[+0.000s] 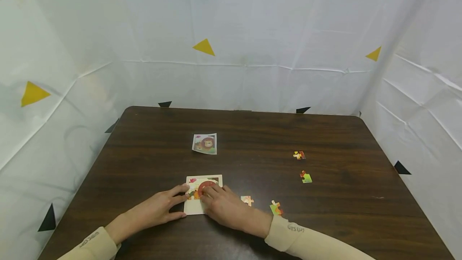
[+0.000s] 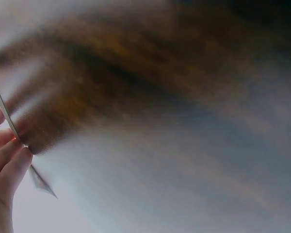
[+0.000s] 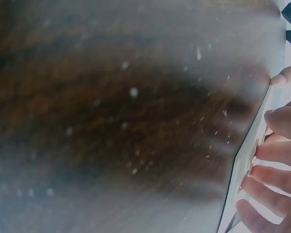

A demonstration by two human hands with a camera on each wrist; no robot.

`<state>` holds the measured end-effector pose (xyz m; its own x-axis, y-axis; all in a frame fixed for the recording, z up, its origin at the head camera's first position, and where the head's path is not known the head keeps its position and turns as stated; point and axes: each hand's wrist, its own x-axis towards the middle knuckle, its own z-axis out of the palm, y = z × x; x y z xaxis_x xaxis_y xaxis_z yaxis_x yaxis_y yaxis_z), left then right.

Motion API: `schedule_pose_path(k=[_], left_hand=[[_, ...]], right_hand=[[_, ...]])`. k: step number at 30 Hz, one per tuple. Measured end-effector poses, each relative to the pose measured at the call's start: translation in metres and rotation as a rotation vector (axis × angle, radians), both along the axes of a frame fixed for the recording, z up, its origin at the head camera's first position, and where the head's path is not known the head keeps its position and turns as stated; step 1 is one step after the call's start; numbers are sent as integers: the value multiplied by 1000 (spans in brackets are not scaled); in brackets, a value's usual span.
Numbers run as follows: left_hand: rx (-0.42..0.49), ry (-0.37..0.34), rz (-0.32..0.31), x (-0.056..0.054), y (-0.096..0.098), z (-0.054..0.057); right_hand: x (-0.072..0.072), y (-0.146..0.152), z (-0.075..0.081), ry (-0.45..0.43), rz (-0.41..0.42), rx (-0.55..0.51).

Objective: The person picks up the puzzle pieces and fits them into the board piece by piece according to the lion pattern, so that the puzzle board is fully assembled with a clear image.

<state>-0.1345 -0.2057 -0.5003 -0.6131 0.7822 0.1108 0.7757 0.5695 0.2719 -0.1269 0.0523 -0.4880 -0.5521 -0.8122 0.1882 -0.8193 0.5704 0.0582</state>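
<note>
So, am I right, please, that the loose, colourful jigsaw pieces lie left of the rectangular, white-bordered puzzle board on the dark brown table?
Not quite: the head view shows the loose, colourful jigsaw pieces lying right of the puzzle board.

Left grip (image 1: 160, 207) touches puzzle board (image 1: 193, 208); right grip (image 1: 224, 208) over it; lion card (image 1: 204, 144) beyond.

Puzzle board (image 1: 193, 208) in all views
</note>
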Motion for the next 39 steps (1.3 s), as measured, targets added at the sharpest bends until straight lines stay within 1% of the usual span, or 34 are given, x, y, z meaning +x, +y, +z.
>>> schedule_pose_path(k=[4, 8, 16, 20, 25, 30, 35, 39], left_hand=[[10, 5, -9, 0, 1, 1], [12, -6, -7, -1, 0, 1], [-10, -34, 15, -2, -1, 2], [-3, -25, 12, 0, -1, 2], [7, -43, 9, 3, 0, 1], [-1, -42, 21, 3, 0, 1], [-4, -48, 27, 1, 0, 2], [-6, -57, 25, 1, 1, 2]], right_hand=[[2, -1, 1, -33, -12, 11], [2, -1, 2, -60, -18, 17], [0, -2, 4, -75, -23, 28], [0, -4, 8, -82, -33, 62], [2, -6, 10, -93, -40, 125], [3, -4, 14, -130, -38, 167], [1, 0, 16, -175, -32, 147], [1, 2, 15, -167, -14, 93]])
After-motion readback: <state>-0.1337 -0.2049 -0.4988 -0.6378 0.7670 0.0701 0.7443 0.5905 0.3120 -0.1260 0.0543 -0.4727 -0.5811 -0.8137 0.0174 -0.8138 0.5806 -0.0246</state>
